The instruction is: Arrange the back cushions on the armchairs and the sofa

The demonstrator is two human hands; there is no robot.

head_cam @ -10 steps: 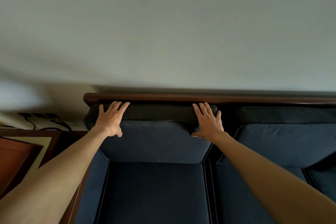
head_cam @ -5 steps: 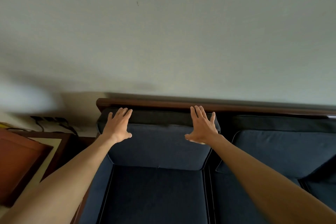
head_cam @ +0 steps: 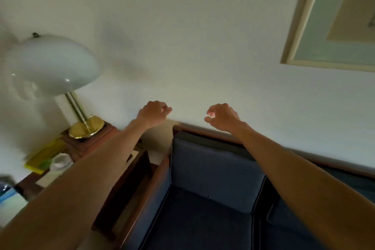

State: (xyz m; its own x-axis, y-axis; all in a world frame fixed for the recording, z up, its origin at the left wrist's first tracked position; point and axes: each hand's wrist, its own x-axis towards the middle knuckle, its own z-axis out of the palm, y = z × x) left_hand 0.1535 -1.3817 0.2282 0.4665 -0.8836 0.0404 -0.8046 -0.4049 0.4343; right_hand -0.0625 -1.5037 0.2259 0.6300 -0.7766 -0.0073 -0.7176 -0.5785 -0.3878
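Nearest, below both raised hands, the navy back cushion (head_cam: 215, 174) stands upright against the sofa's wooden back rail (head_cam: 205, 129), its long axis running left to right along the rail, its face toward the seat. Farther up, the left hand (head_cam: 154, 114) and right hand (head_cam: 221, 116) hover before the wall, each grip loosely curled, holding nothing.

A white-shaded brass lamp (head_cam: 54, 67) stands on a side table (head_cam: 129, 170) by the pale wall (head_cam: 192, 36).
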